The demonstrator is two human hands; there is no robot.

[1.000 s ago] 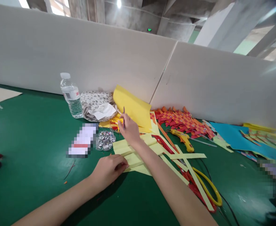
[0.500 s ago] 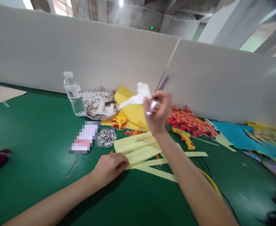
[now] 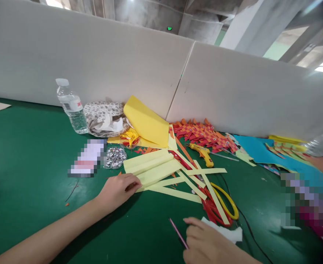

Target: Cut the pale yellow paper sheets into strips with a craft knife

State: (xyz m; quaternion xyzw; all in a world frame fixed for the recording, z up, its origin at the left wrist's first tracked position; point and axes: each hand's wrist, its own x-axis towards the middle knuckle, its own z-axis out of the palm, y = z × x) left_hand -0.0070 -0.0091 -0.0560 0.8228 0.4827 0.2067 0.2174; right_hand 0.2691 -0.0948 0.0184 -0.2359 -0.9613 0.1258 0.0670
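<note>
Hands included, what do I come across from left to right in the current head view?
Water bottle → left hand → pleated pale yellow paper → slim purple tool → right hand → blue sheet.

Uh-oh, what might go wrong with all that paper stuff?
The paper strips lie across a red handle, so pulling that might scatter or crease them. The yellow glue gun lies close by; if it's hot, which I can't tell, it might burn someone. And the thin pink tool in the right hand might poke the paper.
</note>
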